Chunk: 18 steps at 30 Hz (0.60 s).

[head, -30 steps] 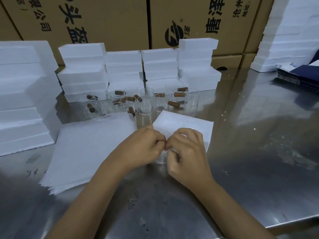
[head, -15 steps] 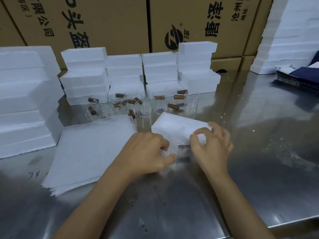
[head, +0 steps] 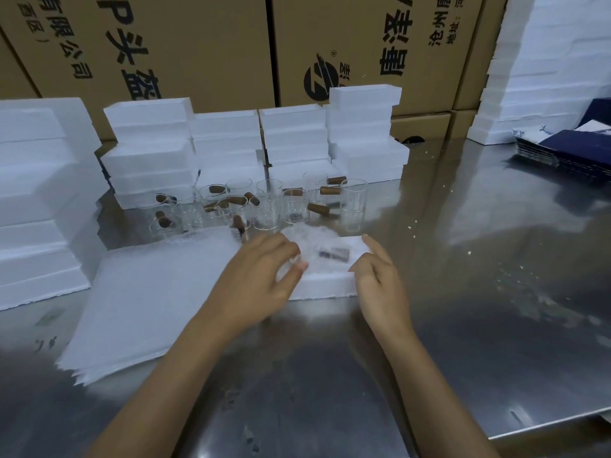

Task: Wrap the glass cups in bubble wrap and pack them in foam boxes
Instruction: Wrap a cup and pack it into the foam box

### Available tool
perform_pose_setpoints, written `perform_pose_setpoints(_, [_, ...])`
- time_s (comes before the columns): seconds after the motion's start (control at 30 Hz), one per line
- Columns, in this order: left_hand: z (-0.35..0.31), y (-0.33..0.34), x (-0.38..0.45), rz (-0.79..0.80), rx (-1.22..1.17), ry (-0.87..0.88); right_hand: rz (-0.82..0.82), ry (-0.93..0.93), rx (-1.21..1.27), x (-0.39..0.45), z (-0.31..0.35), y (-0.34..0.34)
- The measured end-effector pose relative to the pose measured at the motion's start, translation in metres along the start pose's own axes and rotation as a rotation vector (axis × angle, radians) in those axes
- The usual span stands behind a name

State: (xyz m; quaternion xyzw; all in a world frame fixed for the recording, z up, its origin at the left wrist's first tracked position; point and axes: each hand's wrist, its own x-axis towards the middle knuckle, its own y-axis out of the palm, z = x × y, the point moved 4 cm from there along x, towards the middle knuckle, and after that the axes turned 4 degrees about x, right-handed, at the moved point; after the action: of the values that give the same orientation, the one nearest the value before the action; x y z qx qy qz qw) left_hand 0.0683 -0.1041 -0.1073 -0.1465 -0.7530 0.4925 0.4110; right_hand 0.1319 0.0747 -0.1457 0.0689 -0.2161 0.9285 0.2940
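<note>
A glass cup wrapped in bubble wrap (head: 319, 254) lies on its side in a low white foam box (head: 325, 287) in front of me; a dark handle shows through the wrap. My left hand (head: 264, 279) grips the bundle from the left, thumb pressed on it. My right hand (head: 380, 279) rests against the box's right corner with its fingers spread and nothing in it. Left of the box lies a stack of bubble wrap sheets (head: 148, 299). Behind it stand several bare glass cups with brown handles (head: 264, 206).
Stacks of white foam boxes line the back (head: 228, 143), the left (head: 39, 200) and the far right (head: 542, 77), in front of cardboard cartons (head: 198, 44). Dark blue flat cartons (head: 568, 150) lie at the right. The steel table's front edge (head: 545, 421) runs at lower right.
Both hands worked the wrap around the cup close to me. They have since moved forward with the bundle onto the foam box, and the right hand came off the wrap to the box's corner.
</note>
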Motion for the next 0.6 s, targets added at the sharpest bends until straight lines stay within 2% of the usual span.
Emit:
perform_pose_setpoints(0.23, [0.004, 0.008, 0.0, 0.153, 0.187, -0.057, -0.04, -0.015, -0.152, 0.0, 0.0, -0.002])
perform_pose_setpoints(0.6, [-0.006, 0.013, 0.0, 0.148, 0.333, -0.176, -0.046, -0.027, -0.192, 0.001, -0.002, 0.001])
